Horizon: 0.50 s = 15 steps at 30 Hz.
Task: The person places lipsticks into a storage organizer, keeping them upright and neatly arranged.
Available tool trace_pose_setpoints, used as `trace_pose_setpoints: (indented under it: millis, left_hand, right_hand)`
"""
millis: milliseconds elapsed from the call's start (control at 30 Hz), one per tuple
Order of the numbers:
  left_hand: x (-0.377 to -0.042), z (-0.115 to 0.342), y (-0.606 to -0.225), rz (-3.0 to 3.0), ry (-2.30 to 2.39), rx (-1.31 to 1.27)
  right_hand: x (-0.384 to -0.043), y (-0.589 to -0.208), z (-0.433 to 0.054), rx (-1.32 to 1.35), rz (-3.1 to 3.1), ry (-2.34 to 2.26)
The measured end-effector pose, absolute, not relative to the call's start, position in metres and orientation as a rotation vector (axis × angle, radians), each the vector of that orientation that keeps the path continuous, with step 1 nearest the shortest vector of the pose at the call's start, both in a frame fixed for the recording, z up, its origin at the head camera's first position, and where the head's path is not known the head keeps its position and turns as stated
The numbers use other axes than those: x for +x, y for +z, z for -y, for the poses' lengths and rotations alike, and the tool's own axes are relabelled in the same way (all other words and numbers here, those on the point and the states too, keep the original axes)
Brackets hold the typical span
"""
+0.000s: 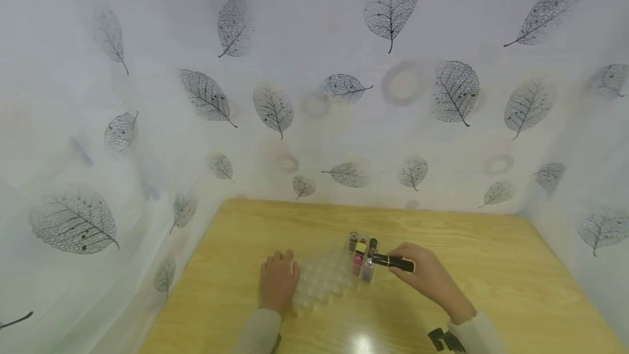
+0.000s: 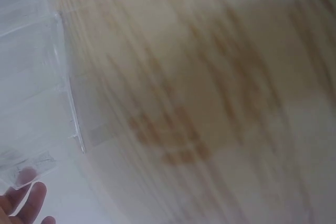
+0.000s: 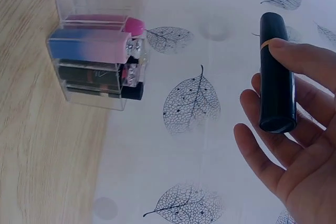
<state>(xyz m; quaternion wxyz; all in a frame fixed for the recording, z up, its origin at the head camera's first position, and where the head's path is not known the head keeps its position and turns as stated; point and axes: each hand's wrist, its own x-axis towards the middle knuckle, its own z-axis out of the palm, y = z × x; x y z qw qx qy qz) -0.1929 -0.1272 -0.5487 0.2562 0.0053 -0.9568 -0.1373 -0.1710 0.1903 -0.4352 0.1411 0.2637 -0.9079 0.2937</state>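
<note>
My right hand (image 1: 425, 277) pinches a black lipstick tube (image 3: 277, 87) with a thin gold band, thumb on the band side and fingers behind. In the head view the tube is tilted sideways, its far end overlapping the right end of a clear stepped lipstick organizer (image 1: 321, 280). Several lipsticks stand in that end: a blue-and-pink one (image 3: 89, 45), one with a magenta tip (image 3: 135, 26) and dark tubes (image 3: 92, 74). My left hand (image 1: 278, 283) lies at the organizer's left end, fingers relaxed; in the left wrist view its fingertips (image 2: 35, 195) are at the clear corner.
The organizer stands on a wood-grain table (image 1: 491, 245). Behind and at both sides hangs a white sheet (image 1: 314, 31) printed with grey leaves. A dark object (image 1: 444, 339) shows beside my right sleeve. A bright reflection falls on the table's near part.
</note>
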Motion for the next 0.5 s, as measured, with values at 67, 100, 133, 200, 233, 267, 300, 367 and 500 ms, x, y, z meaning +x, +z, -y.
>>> trace_pose_setpoints:
  millis: [67,100,133,200,233,267,300,367,500]
  left_hand:
    - [-0.194,0.127,-0.550,2.587,-0.357,0.001]
    - [-0.194,0.127,-0.550,2.581,-0.350,-0.005]
    - [-0.194,0.127,-0.550,2.574,-0.343,-0.012]
    - [-0.194,0.128,-0.550,2.571,-0.331,-0.024]
    - [-0.194,0.128,-0.549,2.573,-0.327,-0.029]
    - [-0.195,0.129,-0.547,2.578,-0.329,-0.030]
    - [-0.195,0.129,-0.544,2.587,-0.333,-0.032]
    - [-0.196,0.128,-0.536,2.615,-0.349,-0.033]
    - [-0.192,0.112,-0.504,2.666,-0.492,-0.089]
  right_hand:
    - [-0.169,-0.432,-0.190,0.795,2.554,0.858]
    - [-0.167,-0.431,-0.189,0.807,2.524,0.862]
    - [-0.166,-0.429,-0.189,0.820,2.496,0.865]
    - [-0.165,-0.426,-0.188,0.838,2.455,0.868]
    - [-0.165,-0.425,-0.188,0.845,2.442,0.870]
    - [-0.165,-0.423,-0.188,0.847,2.433,0.875]
    - [-0.165,-0.423,-0.188,0.846,2.430,0.877]
    - [-0.165,-0.422,-0.188,0.843,2.430,0.879]
    - [-0.165,-0.423,-0.189,0.823,2.439,0.889]
